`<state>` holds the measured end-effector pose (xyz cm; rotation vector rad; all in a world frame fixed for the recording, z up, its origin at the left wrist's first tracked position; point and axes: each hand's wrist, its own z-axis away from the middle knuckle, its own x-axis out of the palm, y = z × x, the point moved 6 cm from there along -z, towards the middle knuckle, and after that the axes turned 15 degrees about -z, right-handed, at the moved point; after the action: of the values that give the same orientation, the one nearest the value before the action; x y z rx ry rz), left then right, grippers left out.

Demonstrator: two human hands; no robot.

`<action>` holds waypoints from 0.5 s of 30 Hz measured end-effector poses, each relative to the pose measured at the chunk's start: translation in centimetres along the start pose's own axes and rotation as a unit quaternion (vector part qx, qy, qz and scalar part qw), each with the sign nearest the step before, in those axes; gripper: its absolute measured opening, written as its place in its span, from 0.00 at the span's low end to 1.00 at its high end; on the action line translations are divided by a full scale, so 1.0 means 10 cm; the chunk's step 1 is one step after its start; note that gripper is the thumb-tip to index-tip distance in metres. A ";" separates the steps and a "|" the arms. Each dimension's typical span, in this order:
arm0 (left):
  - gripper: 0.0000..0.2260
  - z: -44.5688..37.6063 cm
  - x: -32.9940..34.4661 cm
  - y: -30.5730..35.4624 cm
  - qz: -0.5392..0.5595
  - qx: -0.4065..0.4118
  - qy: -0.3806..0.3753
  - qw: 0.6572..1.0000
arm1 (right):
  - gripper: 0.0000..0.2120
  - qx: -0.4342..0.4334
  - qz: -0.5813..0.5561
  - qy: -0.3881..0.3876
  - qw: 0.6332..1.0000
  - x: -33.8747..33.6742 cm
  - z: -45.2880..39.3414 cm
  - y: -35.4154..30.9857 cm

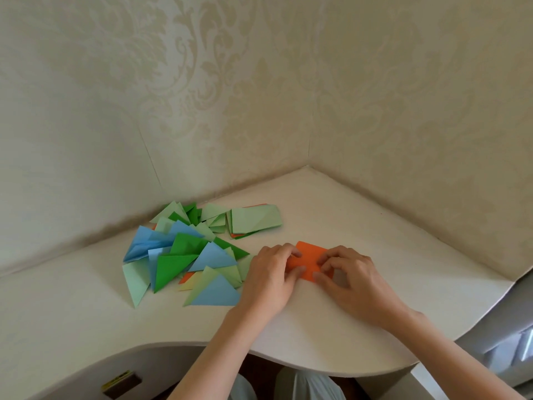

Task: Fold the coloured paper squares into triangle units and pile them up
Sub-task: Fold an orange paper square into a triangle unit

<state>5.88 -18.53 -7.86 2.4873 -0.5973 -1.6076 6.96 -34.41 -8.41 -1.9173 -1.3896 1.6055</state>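
An orange paper square (310, 255) lies on the white desk (331, 327), partly covered by both hands. My left hand (271, 277) pinches its left part between thumb and curled fingers. My right hand (353, 277) holds the right part with bent fingertips pressing down. To the left spreads a loose pile of folded triangle units (184, 255) in blue, dark green, light green and orange. Behind it sits a stack of paper squares (255, 219) with a light green sheet on top.
The desk fits into a corner of two wallpapered walls (259, 96). Its front edge curves inward near my body. A dark small object with a yellow label (121, 383) sits below the desk at lower left.
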 end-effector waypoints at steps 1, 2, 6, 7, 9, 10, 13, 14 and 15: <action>0.11 -0.01 0.03 0.00 -0.005 -0.003 -0.008 1.000 | 0.09 0.005 0.001 0.009 1.000 0.00 0.00 0.01; 0.12 -0.02 0.05 -0.01 -0.012 -0.006 -0.016 1.000 | 0.10 0.006 0.004 0.019 1.000 0.01 0.00 0.01; 0.12 -0.06 0.10 -0.04 -0.006 -0.040 -0.051 0.998 | 0.12 0.007 0.017 0.049 0.999 0.03 0.00 0.00; 0.12 -0.07 0.10 -0.05 0.003 -0.051 -0.059 0.997 | 0.12 0.011 0.017 0.057 0.998 0.03 0.00 0.00; 0.11 -0.09 0.12 -0.09 0.023 -0.072 -0.075 0.994 | 0.14 0.021 0.020 0.069 0.997 0.01 -0.01 0.01; 0.11 -0.10 0.12 -0.10 0.034 -0.080 -0.081 0.993 | 0.14 0.023 0.018 0.070 0.997 0.01 0.00 0.01; 0.09 -0.11 0.12 -0.15 0.069 -0.099 -0.089 0.989 | 0.11 0.024 0.006 0.057 0.998 -0.01 0.01 0.01; 0.08 -0.11 0.11 -0.16 0.080 -0.104 -0.088 0.987 | 0.11 0.027 0.006 0.049 0.998 -0.01 0.01 0.02; 0.08 -0.11 0.09 -0.17 0.088 -0.107 -0.089 0.986 | 0.13 0.037 0.007 0.037 0.999 -0.01 0.01 0.03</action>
<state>7.61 -17.42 -8.75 2.0946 -0.6105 -1.7347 7.03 -34.69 -8.61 -1.9284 -1.2730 1.5517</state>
